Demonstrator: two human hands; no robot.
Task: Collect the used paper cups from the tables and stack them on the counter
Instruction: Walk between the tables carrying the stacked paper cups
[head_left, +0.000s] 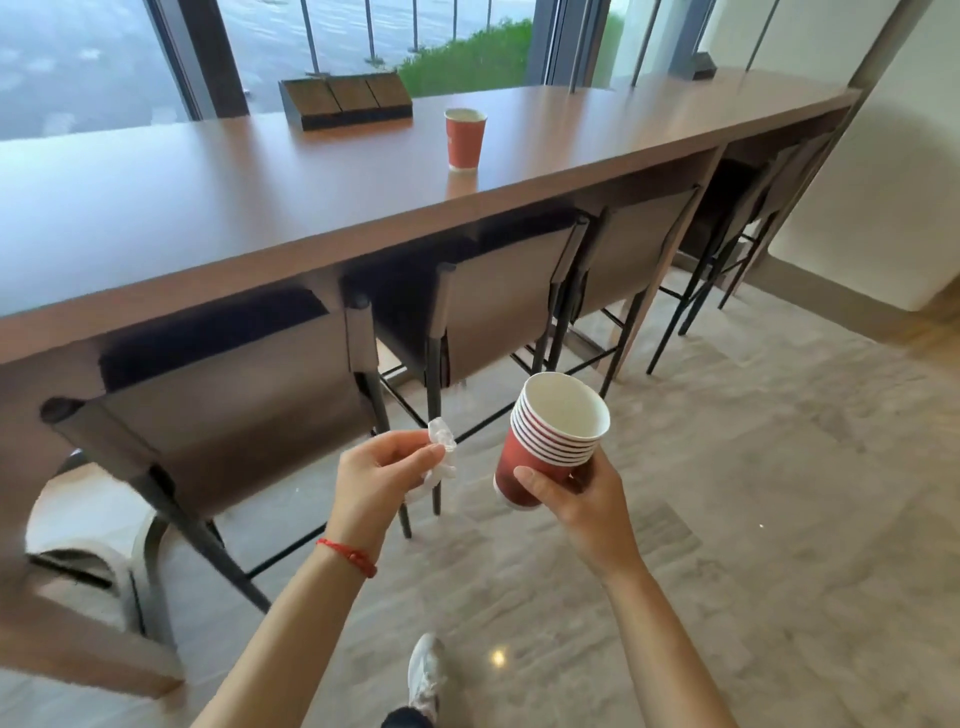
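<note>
Head view looks down past a white shoe (427, 675) on the pale stone floor (753, 519) to two bare forearms. On the left wrist sits a red string bracelet (349, 555). The left hand (379, 475) has its fingers curled, thumb and fingertips pinching a small crumpled scrap of clear wrap (441, 457). Just to the right, apart from it, the right hand (576, 496) grips a stack of red paper cups (545, 447) round its lower part, thumb across the front; the stack tilts, its white mouth facing up and toward the camera, with several rolled rims nested under the top one.

Beyond the hands a row of brown high chairs (249, 410) is tucked under a long wooden counter (208, 208). One more red cup (465, 139) stands upright on the counter, near its front edge and well apart from the hands. Behind that cup, toward the window, rests a dark wooden sloped box (347, 101). Farther along the counter sits a small dark block (704, 65). Past the glass (78, 57) lie wet pavement and a patch of grass (467, 62).
</note>
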